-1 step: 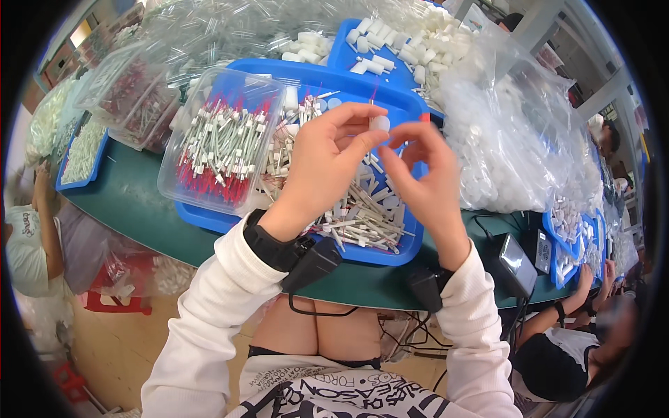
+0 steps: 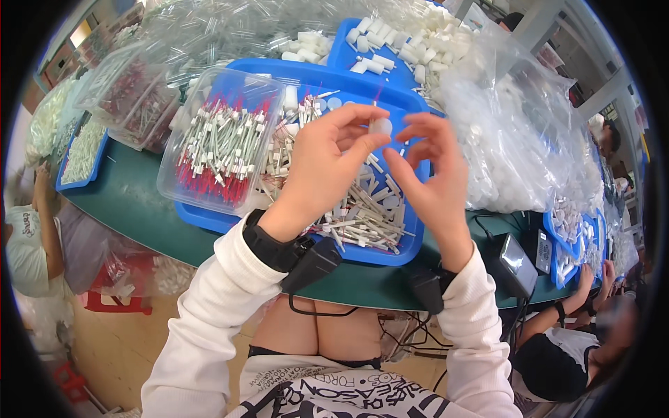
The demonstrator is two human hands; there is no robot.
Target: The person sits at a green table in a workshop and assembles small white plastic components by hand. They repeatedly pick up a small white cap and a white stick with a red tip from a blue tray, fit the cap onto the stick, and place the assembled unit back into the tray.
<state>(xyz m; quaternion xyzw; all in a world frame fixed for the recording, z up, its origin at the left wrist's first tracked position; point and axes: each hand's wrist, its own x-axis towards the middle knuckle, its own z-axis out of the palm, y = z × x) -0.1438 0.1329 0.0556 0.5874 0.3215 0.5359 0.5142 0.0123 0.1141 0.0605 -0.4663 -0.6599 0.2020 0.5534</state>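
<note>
Above the blue tray (image 2: 317,70), the left hand (image 2: 326,155) pinches a white piece (image 2: 382,126) between thumb and fingers; over the tray's right edge, the right hand (image 2: 437,171) spreads its fingers apart.

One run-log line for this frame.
left hand: pinching white piece | right hand: open, apart from piece | blue tray: below hands | clear box: left of hands

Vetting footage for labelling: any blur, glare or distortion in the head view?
Head view: the right hand is blurred at its fingers, left hand crisper; head view: glare on the large clear bag; head view: green table bows along its front edge, corners black.
</note>
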